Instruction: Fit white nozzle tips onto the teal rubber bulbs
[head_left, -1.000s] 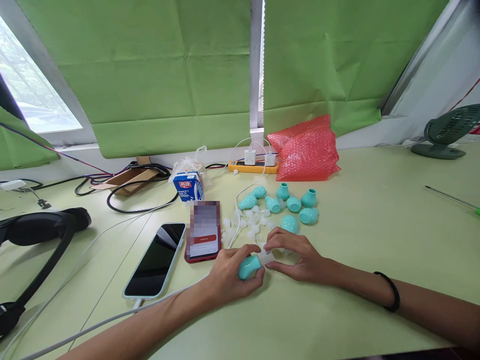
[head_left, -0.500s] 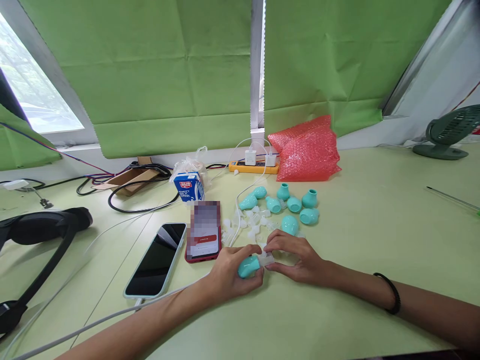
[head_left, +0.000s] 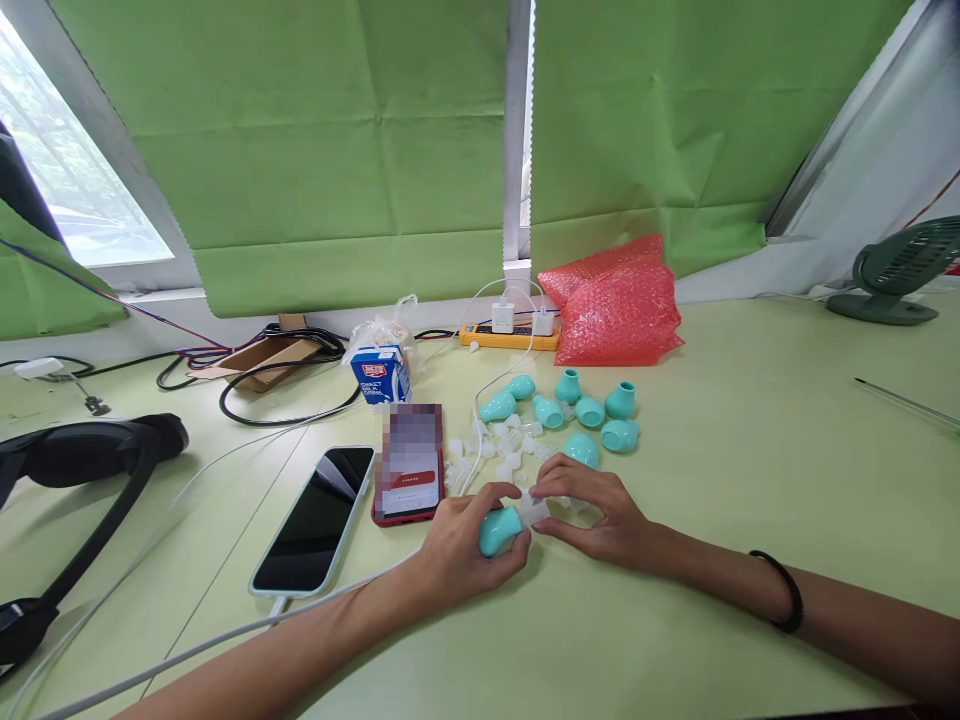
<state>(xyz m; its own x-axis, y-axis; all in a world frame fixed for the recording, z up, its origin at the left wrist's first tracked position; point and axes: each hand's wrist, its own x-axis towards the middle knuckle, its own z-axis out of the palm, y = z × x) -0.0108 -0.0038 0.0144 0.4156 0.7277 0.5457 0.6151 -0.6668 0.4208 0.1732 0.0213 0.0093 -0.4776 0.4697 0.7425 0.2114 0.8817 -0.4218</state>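
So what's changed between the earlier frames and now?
Only the whole view, sliding slightly rightward in the picture. Nothing was taken hold of or let go: the left hand still grips one teal bulb, the right hand the clear piece at its mouth. The loose bulbs stayed put.

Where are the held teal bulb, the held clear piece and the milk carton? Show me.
Held teal bulb (head_left: 498, 533): head view, rounded body.
Held clear piece (head_left: 532, 511): head view, its side.
Milk carton (head_left: 379, 379): head view, printed front.

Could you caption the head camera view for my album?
The left hand holds a turquoise bulb while the right hand grips the translucent piece at its end.
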